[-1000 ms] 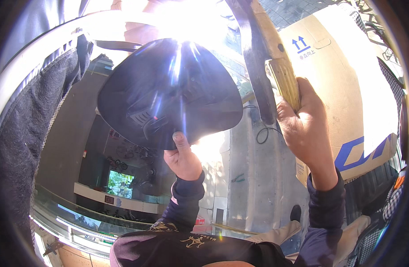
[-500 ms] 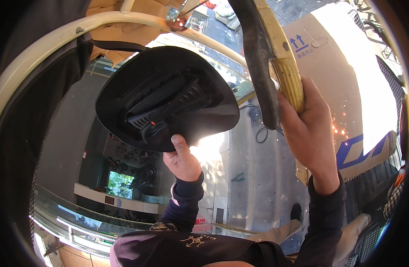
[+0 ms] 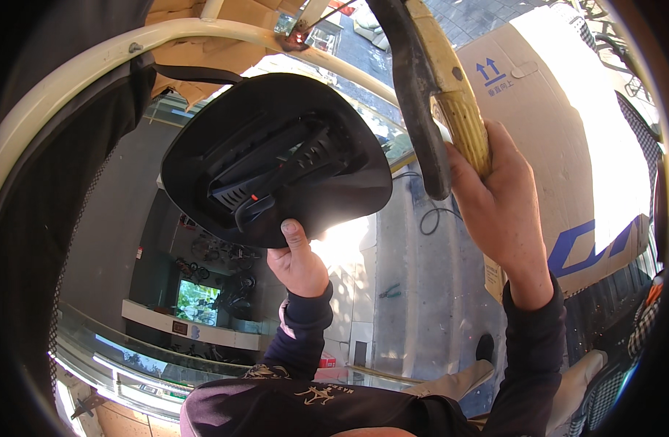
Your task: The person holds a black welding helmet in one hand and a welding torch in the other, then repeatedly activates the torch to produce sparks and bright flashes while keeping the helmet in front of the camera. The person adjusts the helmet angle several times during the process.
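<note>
A black welding mask (image 3: 276,156) is raised up in the middle of the view, its inner side with straps toward the camera, and the left hand (image 3: 296,258) pinches its lower rim from beneath, thumb pressed on the inside. To its right the right hand (image 3: 498,204) is clenched around a yellow handle (image 3: 455,102) with a thick black cable (image 3: 415,95) alongside it. Behind that hand stands a large brown cardboard box (image 3: 568,124) with two small blue arrows near its upper corner, big blue shapes lower down and a pale label at its bottom edge.
</note>
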Demonstrator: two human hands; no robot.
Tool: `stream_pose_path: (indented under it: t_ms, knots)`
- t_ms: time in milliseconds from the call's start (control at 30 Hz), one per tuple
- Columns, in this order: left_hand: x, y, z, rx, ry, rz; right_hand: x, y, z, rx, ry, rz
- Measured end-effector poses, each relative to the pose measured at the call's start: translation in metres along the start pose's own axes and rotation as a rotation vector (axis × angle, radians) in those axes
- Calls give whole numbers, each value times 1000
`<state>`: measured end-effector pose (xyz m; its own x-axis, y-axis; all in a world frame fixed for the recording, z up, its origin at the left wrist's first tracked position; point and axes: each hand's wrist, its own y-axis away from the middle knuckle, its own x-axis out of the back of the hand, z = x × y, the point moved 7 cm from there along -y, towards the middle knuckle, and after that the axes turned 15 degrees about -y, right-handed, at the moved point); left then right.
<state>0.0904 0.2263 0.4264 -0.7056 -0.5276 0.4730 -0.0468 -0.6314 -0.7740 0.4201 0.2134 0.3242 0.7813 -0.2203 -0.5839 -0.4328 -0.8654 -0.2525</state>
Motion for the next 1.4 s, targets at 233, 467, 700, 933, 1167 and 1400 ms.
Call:
stream_pose_path:
  t_ms: [233, 467, 700, 933, 1167, 1400]
  knots:
    - [-2, 0, 0, 4, -1, -15, 0, -1, 1, -12, -7, -10]
    - [-4, -1, 1, 9, 24, -31, -1, -5, -6, 18, 20, 1]
    - [-8, -2, 4, 8, 45, -34, 0, -2, -5, -13, 20, -4]
    - [-9, -2, 1, 13, 47, -49, 2, -4, -5, 11, 19, 1]
    - [-7, -1, 2, 9, 22, -22, 2, -4, -4, 1, 31, -9]
    - [-10, -3, 4, -2, 36, -39, 1, -4, -6, -20, 43, -21]
